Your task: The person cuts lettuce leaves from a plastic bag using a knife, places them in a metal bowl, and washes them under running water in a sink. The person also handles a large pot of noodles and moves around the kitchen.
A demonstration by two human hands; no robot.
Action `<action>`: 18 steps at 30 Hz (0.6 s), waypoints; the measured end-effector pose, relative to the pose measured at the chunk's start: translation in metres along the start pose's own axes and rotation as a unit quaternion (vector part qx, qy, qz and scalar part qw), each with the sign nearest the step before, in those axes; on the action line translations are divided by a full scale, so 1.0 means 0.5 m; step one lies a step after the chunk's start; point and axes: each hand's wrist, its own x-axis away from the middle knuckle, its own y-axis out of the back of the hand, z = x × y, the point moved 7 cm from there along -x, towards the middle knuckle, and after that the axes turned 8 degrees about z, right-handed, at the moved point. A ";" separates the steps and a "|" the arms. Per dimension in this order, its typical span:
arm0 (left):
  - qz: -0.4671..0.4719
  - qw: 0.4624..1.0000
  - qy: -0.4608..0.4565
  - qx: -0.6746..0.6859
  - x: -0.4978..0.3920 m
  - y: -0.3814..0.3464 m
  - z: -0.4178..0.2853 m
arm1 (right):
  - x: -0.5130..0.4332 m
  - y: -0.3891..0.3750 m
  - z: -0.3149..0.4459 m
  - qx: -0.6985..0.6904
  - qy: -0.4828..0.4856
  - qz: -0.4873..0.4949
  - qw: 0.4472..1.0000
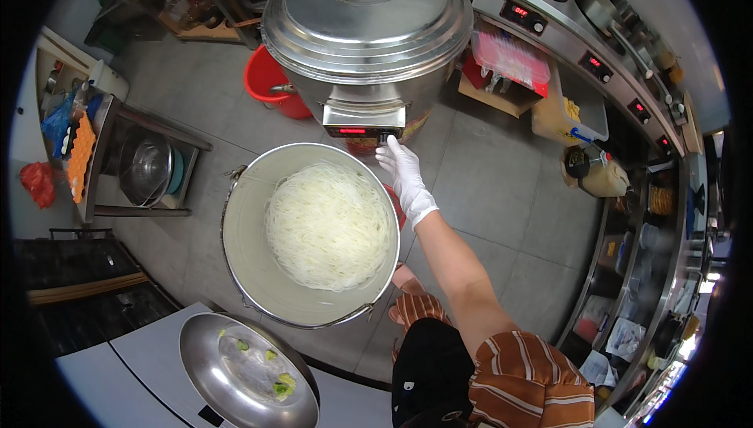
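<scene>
My right hand, in a thin white glove, reaches to the dark control panel on the front of a large lidded stainless steel pot. Its fingertips are at the panel's small knob; whether they pinch it cannot be told. Red digits glow on the panel. Just below stands a tall metal bucket with a wire handle. Thin white noodles lie inside it in a rounded heap. My left hand is out of view.
A red bucket stands beneath the pot's tap. Induction cookers line the right, above a plastic tub and a jug. At bottom left, a steel bowl holds leaf scraps. A steel rack stands left.
</scene>
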 end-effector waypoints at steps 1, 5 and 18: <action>0.000 1.000 -0.001 0.004 0.000 0.004 -0.003 | 0.000 -0.002 0.001 0.000 0.004 0.003 1.000; 0.000 0.999 0.009 0.038 0.006 0.009 -0.015 | 0.016 0.000 0.007 0.002 0.015 0.002 1.000; 0.093 0.983 -0.123 0.099 -0.074 -0.101 -0.232 | 0.179 0.263 0.171 0.175 -0.035 -0.072 0.981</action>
